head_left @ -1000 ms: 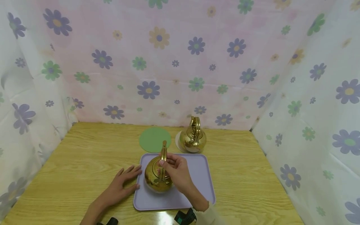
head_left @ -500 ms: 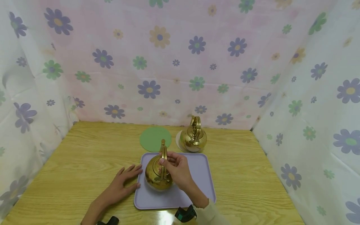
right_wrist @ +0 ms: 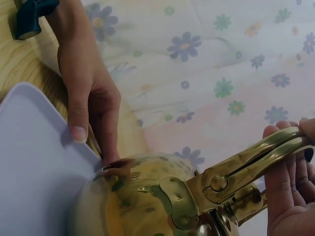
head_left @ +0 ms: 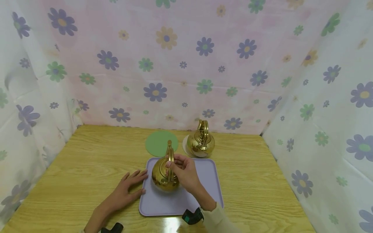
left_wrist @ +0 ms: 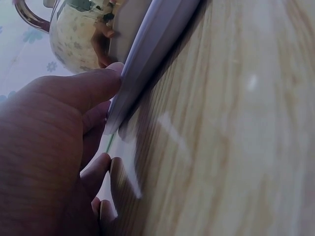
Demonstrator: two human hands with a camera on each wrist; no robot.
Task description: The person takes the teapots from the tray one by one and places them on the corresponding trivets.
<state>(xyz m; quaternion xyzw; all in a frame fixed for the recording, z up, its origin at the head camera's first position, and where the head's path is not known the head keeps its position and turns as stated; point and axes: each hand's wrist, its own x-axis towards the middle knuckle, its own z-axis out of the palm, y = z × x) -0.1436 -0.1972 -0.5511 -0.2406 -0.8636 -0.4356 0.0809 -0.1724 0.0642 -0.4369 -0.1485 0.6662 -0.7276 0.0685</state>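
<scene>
A shiny gold kettle (head_left: 159,176) with an upright loop handle (right_wrist: 241,172) is over the left half of a lilac tray (head_left: 157,207). My right hand (head_left: 187,173) grips that handle, thumb on the near side and fingers curled behind. The kettle looks slightly raised, with a soft shadow on the tray below. Against the tray's left edge rests my left hand (head_left: 125,191), fingers spread and fairly straight. In the left wrist view, the left thumb touches the tray's rim (left_wrist: 142,54), and the kettle's pale underside (left_wrist: 129,29) shows beyond it.
Behind the tray lies a round green mat (head_left: 158,142). A second gold kettle (head_left: 201,147) stands on a pale round mat (head_left: 185,145) to its right. Flowered cloth (head_left: 180,64) encloses the wood-patterned table (head_left: 250,181) at the back and sides.
The gripped kettle has risen slightly and shifted a little away from me, the right hand moving with it. My left hand keeps its place at the tray edge.
</scene>
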